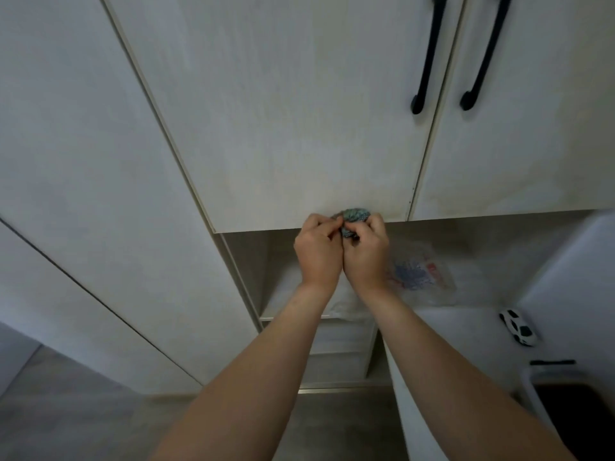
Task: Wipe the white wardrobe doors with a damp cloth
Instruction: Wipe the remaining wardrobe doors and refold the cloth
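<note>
Two white wardrobe doors fill the upper view: the middle door (pixel 293 104) and the right door (pixel 532 154), each with a long black handle (pixel 427 58). A small bunched blue-green cloth (pixel 355 216) sits at the bottom edge of the middle door. My left hand (pixel 317 252) and my right hand (pixel 366 256) are pressed side by side, both with fingers closed on the cloth. Most of the cloth is hidden inside the fingers.
A tall white panel (pixel 83 161) stands at the left. Below the doors is an open shelf with a clear plastic bag (pixel 422 272). A white surface at the right holds a black-and-white toy car (pixel 519 327). A dark bin (pixel 572 417) is lower right.
</note>
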A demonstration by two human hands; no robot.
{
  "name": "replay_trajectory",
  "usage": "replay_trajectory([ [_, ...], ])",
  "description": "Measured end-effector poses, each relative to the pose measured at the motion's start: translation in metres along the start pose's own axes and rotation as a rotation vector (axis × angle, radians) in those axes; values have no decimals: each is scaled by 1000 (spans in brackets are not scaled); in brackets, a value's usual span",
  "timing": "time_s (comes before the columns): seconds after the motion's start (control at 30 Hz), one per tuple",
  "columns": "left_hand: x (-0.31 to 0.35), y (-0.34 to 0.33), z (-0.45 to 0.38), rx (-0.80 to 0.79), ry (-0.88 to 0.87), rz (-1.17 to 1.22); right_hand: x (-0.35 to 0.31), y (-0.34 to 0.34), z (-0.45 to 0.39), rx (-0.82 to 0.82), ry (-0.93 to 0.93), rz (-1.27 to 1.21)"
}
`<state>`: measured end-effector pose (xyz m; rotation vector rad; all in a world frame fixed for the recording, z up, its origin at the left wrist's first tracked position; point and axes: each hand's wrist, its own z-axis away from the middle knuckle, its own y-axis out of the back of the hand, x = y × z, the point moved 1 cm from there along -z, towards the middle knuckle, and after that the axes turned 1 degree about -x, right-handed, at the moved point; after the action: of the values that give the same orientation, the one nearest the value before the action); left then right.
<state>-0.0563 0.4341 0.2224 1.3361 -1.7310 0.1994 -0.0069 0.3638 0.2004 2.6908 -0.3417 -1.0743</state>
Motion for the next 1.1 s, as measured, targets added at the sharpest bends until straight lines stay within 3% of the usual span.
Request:
replay_trajectory([
  [0.1, 24, 0, -7, 6, -36, 16, -9, 17, -22, -16, 28, 51],
  [0.27, 77, -7, -45, 93, -174, 147, -23, 47, -78, 233, 131, 78],
  [0.53, 38, -46, 14, -57, 52, 43, 35, 36, -8, 52, -119, -16],
  [0.77, 100, -47, -29, 32, -130, 227, 9, 77, -79, 273, 149, 92],
  [1.0, 55, -65, 13, -213, -51, 66, 50, 66, -17, 116, -27, 83],
  [1.1, 73, -53, 6, -182, -93, 124, 32, 74, -37, 160, -8, 89],
])
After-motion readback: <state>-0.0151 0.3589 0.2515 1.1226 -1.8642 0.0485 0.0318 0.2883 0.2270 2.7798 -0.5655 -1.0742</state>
